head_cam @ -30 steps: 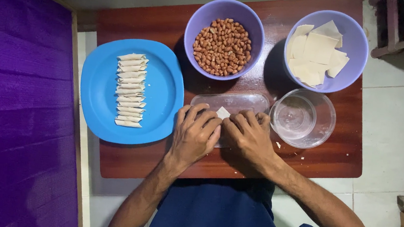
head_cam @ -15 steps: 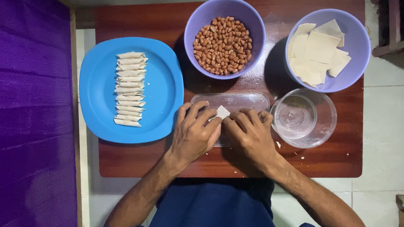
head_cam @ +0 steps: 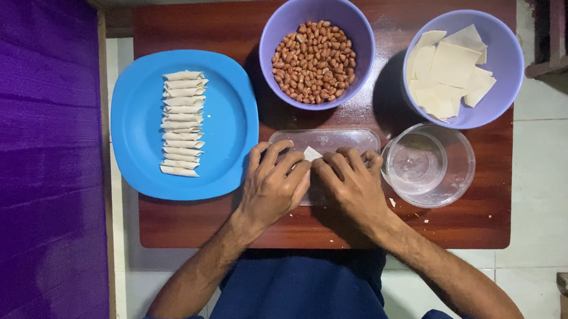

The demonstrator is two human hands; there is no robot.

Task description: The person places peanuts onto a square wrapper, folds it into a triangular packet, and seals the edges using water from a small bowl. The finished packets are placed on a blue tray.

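My left hand (head_cam: pixel 273 185) and my right hand (head_cam: pixel 351 185) lie side by side on a clear plastic tray (head_cam: pixel 324 141) at the front of a small brown wooden table (head_cam: pixel 227 26). Their fingers press together on a pale dough wrapper (head_cam: pixel 311 154); only one corner of it shows between them. A blue plate (head_cam: pixel 229 116) to the left carries a column of several rolled wrappers (head_cam: pixel 181 122).
A purple bowl of peanuts (head_cam: pixel 315 62) stands behind the hands. Another purple bowl (head_cam: pixel 502 56) at the back right holds flat square wrappers (head_cam: pixel 449 71). A clear bowl of water (head_cam: pixel 429 165) sits right of my right hand. A purple surface (head_cam: pixel 17 155) runs along the left.
Both hands stay on the wrapper; the fingers have shifted only slightly. Nothing else on the table has moved.
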